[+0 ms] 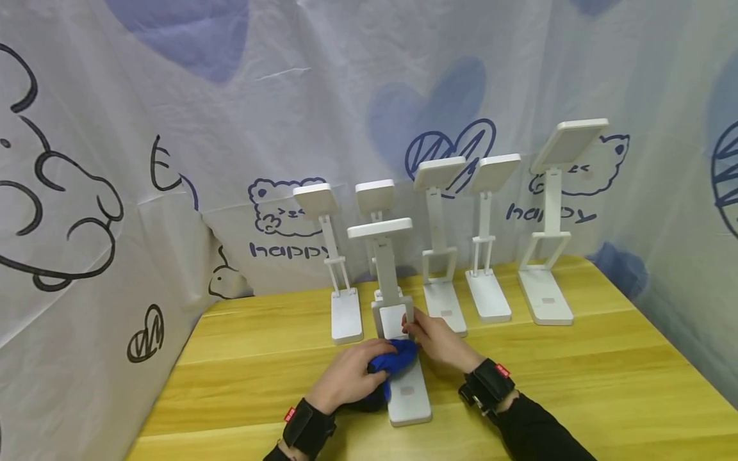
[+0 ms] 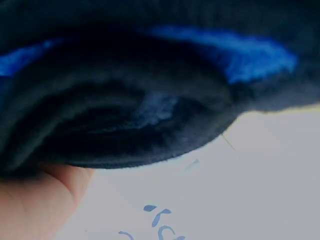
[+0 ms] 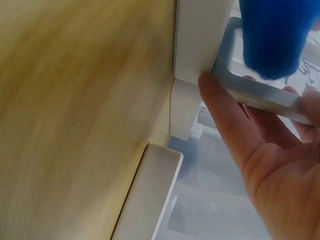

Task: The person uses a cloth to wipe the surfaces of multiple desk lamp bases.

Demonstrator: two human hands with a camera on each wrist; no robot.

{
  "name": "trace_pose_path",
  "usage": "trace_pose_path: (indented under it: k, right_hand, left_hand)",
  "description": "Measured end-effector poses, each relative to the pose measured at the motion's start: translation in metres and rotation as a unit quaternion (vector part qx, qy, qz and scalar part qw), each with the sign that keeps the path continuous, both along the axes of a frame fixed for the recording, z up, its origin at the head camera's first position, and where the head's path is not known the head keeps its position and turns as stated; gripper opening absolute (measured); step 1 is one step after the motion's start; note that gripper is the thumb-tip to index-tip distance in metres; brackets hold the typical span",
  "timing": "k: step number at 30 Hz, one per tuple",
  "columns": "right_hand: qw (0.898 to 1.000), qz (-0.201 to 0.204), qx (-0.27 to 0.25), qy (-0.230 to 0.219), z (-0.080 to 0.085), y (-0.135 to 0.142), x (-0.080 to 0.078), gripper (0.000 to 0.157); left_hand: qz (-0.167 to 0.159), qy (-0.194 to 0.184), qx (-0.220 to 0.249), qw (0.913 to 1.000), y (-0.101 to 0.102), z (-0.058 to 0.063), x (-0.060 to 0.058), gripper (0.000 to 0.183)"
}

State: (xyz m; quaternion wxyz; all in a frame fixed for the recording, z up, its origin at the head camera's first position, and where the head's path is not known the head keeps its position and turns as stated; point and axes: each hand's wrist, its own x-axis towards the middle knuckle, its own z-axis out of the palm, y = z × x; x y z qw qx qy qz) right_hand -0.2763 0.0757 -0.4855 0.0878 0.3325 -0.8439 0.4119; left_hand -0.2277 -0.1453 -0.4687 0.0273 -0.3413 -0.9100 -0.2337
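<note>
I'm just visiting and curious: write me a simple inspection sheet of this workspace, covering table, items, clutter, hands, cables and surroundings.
Surface: wooden-looking table with yellowish grain.
Job's things: white front lamp, standing; blue-and-black cloth by its base.
Clutter: five similar lamps standing behind the front one; otherwise nothing seen.
Grippers: human hands; the left hand grips the cloth, the right hand holds the front lamp's lower frame. Black wristbands on both wrists.
Cables: nothing seen.
Surroundings: pale sheet printed with hearts, cartoon bears and "happy".
</note>
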Motion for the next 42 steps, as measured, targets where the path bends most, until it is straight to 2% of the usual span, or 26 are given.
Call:
trace_pose_path:
  k: [11, 17, 23, 31, 42]
  right_hand:
    - [1.000, -0.009, 0.009, 0.010, -0.001, -0.001, 0.002, 0.009]
    - [1.000, -0.004, 0.007, -0.005, 0.002, 0.000, 0.003, 0.011]
    - [1.000, 0.002, 0.004, -0.016, 0.004, 0.001, 0.003, 0.011]
    - [0.999, 0.009, -0.008, -0.047, 0.002, 0.001, 0.002, 0.013]
    - [0.999, 0.009, -0.012, -0.047, -0.002, 0.001, 0.001, 0.013]
  left_hand:
    - [0.024, 0.023, -0.023, 0.9992, 0.007, -0.002, -0.005, 0.040]
    - [0.021, 0.004, -0.031, 0.9993, 0.009, -0.001, -0.007, 0.040]
    - [0.007, -0.026, -0.023, 0.9994, 0.009, 0.000, -0.007, 0.039]
    - [-0.031, -0.039, -0.011, 0.9987, 0.005, 0.000, -0.003, 0.034]
    - [-0.079, -0.076, -0.030, 0.9935, 0.003, 0.008, 0.008, 0.031]
